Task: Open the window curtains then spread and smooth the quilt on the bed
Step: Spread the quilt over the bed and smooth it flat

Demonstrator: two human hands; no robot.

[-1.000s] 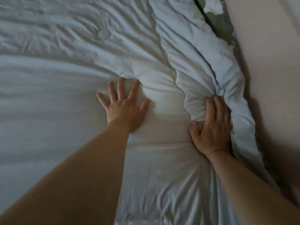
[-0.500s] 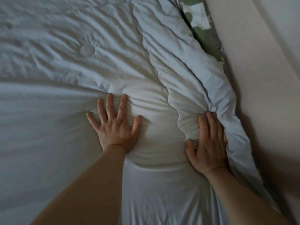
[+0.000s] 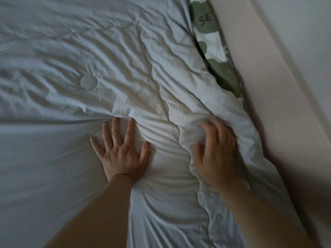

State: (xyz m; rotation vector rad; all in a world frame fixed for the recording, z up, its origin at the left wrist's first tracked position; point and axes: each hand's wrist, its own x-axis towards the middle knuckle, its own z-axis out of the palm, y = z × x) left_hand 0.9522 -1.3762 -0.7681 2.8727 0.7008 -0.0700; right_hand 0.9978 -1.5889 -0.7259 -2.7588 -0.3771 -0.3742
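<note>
A pale blue-white quilt (image 3: 75,56) covers the bed and fills most of the view, wrinkled across its upper half and smoother at the lower left. My left hand (image 3: 121,154) lies flat on it, fingers spread, palm down near the middle. My right hand (image 3: 216,154) is blurred and rests on the thick folded ridge of the quilt's edge (image 3: 180,72), which runs along the right side; its fingers are slightly curled over the fold, apart, holding nothing that I can see.
A sheet with green blobs and the letters "SE" (image 3: 213,42) shows between the quilt's edge and a pale pink wall or headboard (image 3: 268,104) at the right. The room is dim.
The view has tilted so both hands sit lower in frame and more quilt shows above. My right hand has shifted on the folded edge and is now blurred; the left stays flat.
</note>
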